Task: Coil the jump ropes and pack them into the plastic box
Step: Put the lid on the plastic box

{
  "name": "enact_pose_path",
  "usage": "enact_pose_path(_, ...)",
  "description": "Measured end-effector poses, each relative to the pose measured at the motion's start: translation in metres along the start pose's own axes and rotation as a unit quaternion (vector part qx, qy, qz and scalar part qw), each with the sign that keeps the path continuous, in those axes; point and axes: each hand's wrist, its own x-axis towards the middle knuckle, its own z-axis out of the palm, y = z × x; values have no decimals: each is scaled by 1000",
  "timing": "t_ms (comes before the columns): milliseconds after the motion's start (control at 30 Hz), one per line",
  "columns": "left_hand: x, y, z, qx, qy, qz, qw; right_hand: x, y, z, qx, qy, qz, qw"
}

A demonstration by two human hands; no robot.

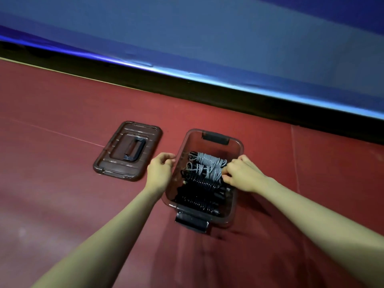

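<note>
Brown see-through plastic box [234, 206] sits on the red floor [62, 204], no lid on it. Inside are coiled jump ropes packed side by side: grey ropes [207, 163] toward the far end of the box, black ropes [199, 190] toward the near end. Far end past the grey ones looks bare. No loose ropes show on the floor.

Left hand [160, 171] is at the box's left rim, about halfway along, fingers curled at the edge. Looks like it holds the box steady, but I can't tell for sure if it grips the rim or just rests beside it. Right hand [241, 173] reaches over the right rim, fingers bent and pinching the right end of the grey ropes.

Step, I think: packing, nearly done. Right hand seems to be tucking or nudging the last grey coil into its spot.

Lid [127, 150] lies flat on the floor just left of the box, dark handle up, not touching it.

Next move prob needs: push the coils down so nothing sticks up over the rim, let go w/o the coil springing loose. Then maybe the lid goes on, and the latches at both ends get shut.
</note>
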Motion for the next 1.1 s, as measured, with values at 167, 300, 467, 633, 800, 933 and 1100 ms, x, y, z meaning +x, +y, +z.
enact_pose_path(167, 33, -10, -29, -5, 40, -18, 999, 13, -34, -25, 293, 70, 28, 953)
enact_pose_path(300, 61, -15, -67, 14, 102, -10, 995, 39, -71, -39, 416, 85, 42, 904)
enact_pose_path(467, 107, -41, -123, 57, 194, -30, 979, 99, -127, -37, 629, 77, 93, 768)
enact_pose_path(633, 148, -76, -160, 148, 175, -55, 972, 153, -171, -17, 732, 11, 196, 653)
enact_pose_path(800, 161, -123, -171, 244, 90, -105, 960, 185, -205, 13, 769, -24, 313, 557)
enact_pose_path(933, 162, -139, -169, 229, 58, -106, 966, 191, -222, 30, 754, -32, 359, 549)
enact_pose_path(1100, 171, -135, -173, 263, 64, -183, 945, 192, -225, 44, 742, -39, 363, 562)
